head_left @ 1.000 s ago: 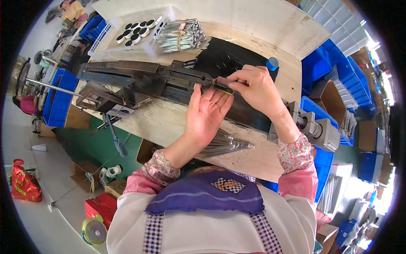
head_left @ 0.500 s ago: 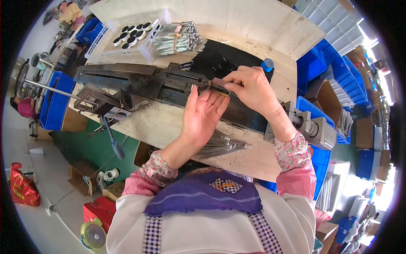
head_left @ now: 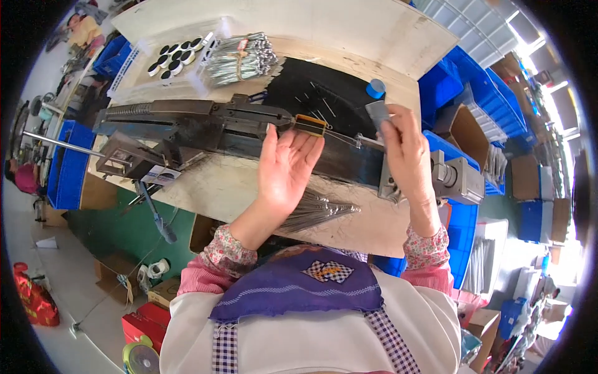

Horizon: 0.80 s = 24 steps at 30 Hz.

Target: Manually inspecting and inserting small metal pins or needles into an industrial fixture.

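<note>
Across the wooden table [head_left: 386,230] lies the long metal machine [head_left: 249,115], everybody's reference point here. Beyond it sit the clear tray [head_left: 193,87] and the black mat [head_left: 349,103]; on the near side, a fan of wires [head_left: 321,209]. And here's the change — the right hand [head_left: 408,156] has left the machine's nose and swung out over its right-hand stretch! The left hand [head_left: 283,168] stays put below the nose, palm up, fingers spread and loose, tips against the little frame's near edge in this view; whether they bear its weight, I can't tell.

So the brass-coloured frame [head_left: 311,130] shows uncovered at the tip of the machine's nose, with a thin wire [head_left: 341,138] trailing right. The flat grey piece [head_left: 375,112] is pinched between right thumb and fingers, above the machine — and that, I'd judge, means the close work at the frame is paused or finished.
</note>
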{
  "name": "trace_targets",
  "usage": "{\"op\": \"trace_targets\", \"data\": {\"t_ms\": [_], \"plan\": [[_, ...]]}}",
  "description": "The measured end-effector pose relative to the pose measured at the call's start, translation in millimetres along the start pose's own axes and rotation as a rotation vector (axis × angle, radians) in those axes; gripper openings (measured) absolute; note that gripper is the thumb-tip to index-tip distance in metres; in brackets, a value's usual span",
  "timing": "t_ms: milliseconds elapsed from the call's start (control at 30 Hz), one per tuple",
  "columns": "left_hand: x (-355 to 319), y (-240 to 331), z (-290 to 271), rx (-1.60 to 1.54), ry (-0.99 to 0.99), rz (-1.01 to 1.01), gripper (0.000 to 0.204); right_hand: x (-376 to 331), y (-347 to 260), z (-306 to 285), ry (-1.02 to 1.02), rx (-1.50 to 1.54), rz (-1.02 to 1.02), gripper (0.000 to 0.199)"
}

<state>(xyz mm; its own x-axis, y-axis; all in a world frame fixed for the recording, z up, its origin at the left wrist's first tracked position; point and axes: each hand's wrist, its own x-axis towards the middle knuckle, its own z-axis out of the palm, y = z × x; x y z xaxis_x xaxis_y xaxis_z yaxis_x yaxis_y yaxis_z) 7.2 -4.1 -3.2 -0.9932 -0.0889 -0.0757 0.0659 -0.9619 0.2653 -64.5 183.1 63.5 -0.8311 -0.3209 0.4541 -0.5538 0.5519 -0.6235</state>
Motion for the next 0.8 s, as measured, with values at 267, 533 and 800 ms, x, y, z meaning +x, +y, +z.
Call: {"op": "trace_targets", "data": {"t_ms": [267, 533, 800], "plan": [[6, 0, -5, 0.018, -0.021, -0.016, 0.06, -29, 7, -20, -0.247, -0.37, -0.201, 0.015], [4, 2, -5, -0.025, 0.096, -0.029, 0.044, -25, 2, -7, -0.209, -0.401, -0.134, 0.016], [-3, -3, 12, -0.004, 0.128, -0.035, 0.068, -39, 4, 1, -0.142, -0.385, -0.179, 0.02]]}}
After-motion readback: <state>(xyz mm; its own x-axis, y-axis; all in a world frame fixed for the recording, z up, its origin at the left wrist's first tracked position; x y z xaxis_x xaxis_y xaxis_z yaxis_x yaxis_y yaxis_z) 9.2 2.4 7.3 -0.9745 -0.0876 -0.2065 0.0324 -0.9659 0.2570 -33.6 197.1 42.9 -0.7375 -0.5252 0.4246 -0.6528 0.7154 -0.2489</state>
